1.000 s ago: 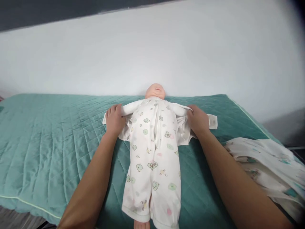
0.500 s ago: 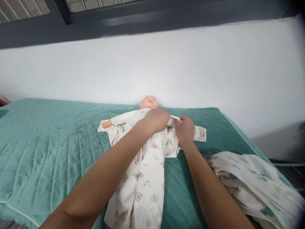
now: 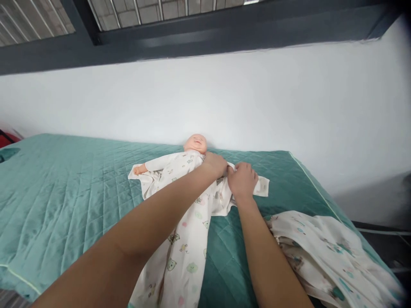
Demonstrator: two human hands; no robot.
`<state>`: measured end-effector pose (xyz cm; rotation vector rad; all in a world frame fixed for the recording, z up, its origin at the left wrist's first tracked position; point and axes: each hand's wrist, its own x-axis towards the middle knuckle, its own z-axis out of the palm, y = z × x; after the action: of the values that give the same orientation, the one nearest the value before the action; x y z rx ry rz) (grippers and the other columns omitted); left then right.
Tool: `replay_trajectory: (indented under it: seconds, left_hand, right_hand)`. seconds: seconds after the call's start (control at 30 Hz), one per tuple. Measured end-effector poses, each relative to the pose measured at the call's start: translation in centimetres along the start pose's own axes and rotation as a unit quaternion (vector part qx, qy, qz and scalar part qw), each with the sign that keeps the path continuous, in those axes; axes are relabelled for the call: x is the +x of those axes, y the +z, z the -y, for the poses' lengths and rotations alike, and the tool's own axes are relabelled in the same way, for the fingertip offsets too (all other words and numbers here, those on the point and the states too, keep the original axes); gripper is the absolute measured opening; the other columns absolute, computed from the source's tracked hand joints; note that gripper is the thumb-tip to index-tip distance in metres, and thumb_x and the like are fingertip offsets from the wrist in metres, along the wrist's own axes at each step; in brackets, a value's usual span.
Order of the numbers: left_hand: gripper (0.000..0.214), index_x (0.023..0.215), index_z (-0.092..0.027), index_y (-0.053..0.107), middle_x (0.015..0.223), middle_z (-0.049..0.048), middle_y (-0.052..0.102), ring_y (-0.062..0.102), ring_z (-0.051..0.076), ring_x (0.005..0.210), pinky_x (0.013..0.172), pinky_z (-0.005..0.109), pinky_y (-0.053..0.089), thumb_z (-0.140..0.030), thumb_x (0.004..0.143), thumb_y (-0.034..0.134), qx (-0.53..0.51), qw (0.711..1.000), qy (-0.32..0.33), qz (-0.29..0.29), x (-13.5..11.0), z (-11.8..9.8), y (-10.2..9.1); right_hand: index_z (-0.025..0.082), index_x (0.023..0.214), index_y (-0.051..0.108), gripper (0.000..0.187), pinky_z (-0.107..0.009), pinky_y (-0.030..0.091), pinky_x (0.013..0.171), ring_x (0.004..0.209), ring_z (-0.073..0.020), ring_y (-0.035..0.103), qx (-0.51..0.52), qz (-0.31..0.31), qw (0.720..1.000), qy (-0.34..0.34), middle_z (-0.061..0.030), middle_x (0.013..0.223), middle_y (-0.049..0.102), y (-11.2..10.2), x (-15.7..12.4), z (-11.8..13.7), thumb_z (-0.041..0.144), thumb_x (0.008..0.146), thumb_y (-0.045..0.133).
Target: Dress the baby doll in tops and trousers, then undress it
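A baby doll (image 3: 196, 144) lies on its back, its head toward the wall. White baby clothes (image 3: 192, 256) printed with small animals cover its body. The doll's hand (image 3: 140, 170) on the left rests on a spread part of the cloth. My left hand (image 3: 215, 164) reaches across the doll's chest, closed on the garment near the shoulder; its fingertips are hidden. Close beside it, my right hand (image 3: 243, 180) is closed around the garment at the doll's other arm. Past it, a flat white sleeve end (image 3: 262, 187) sticks out.
The doll lies on a green quilted bed cover (image 3: 80, 192). A crumpled white printed cloth (image 3: 324, 252) lies to the right, by my right forearm. Behind the bed rises a white wall (image 3: 224, 98) below a dark window frame (image 3: 192, 36).
The view has shifted slightly, so the doll and bed sit a little further left. My hands have come closer together at the doll's arm, both still on the garment.
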<state>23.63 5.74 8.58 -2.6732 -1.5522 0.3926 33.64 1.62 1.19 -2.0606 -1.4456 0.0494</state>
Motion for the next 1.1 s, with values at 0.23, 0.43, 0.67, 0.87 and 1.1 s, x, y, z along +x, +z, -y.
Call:
replay_trajectory:
  seconds: [0.23, 0.43, 0.67, 0.87, 1.1]
  left_hand:
    - [0.035, 0.115, -0.013, 0.072, 0.118, 0.0185, 0.072, 0.069, 0.032, 0.107, 0.086, 0.043, 0.055, -0.010, 0.084, 0.059, 0.023, 1.000, -0.004, 0.008, 0.7, 2.3, -0.8]
    - [0.038, 0.126, -0.013, 0.066, 0.129, 0.0198, 0.066, 0.063, 0.034, 0.116, 0.094, 0.049, 0.050, -0.018, 0.089, 0.056, 0.038, 0.997, 0.057, -0.031, 0.8, -0.4, 1.3]
    - [0.040, 0.129, -0.006, 0.061, 0.127, 0.0231, 0.063, 0.061, 0.035, 0.114, 0.086, 0.045, 0.048, -0.010, 0.094, 0.043, 0.061, 0.991, 0.071, -0.092, 0.3, -0.4, 1.6]
    - [0.039, 0.127, -0.007, 0.062, 0.125, 0.0223, 0.062, 0.059, 0.032, 0.114, 0.085, 0.040, 0.046, -0.008, 0.091, 0.047, 0.083, 0.989, 0.064, -0.101, -0.7, 1.9, -0.4]
    - [0.037, 0.124, -0.009, 0.062, 0.120, 0.0196, 0.063, 0.061, 0.029, 0.107, 0.078, 0.037, 0.044, -0.006, 0.089, 0.048, 0.123, 0.985, 0.052, -0.113, -2.3, 4.6, -1.7]
  right_hand:
    - [0.016, 0.105, 0.061, 0.022, -0.044, 0.034, 0.104, 0.108, -0.0297, 0.061, 0.029, 0.017, 0.998, 0.047, -0.0150, 0.116, 0.068, -0.3, 0.6, -0.4, 0.028, 0.093, 0.048]
    - [0.017, 0.100, 0.061, 0.019, -0.046, 0.034, 0.104, 0.108, -0.0306, 0.062, 0.059, 0.034, 0.996, 0.062, -0.0142, 0.104, 0.071, 0.0, 0.8, -0.4, 0.030, 0.090, 0.051]
    - [0.018, 0.105, 0.059, 0.023, -0.041, 0.041, 0.089, 0.098, -0.0305, 0.063, 0.108, 0.032, 0.991, 0.077, -0.0137, 0.098, 0.069, -0.1, 0.9, -0.8, 0.032, 0.092, 0.047]
    - [0.020, 0.112, 0.055, 0.026, -0.036, 0.041, 0.078, 0.086, -0.0273, 0.062, 0.138, 0.021, 0.985, 0.101, -0.0112, 0.096, 0.068, -0.1, 0.7, -1.1, 0.036, 0.095, 0.045]
    - [0.020, 0.110, 0.055, 0.025, -0.035, 0.042, 0.078, 0.086, -0.0242, 0.061, 0.209, -0.003, 0.971, 0.115, -0.0088, 0.095, 0.067, 0.0, 1.0, -1.5, 0.033, 0.090, 0.049]
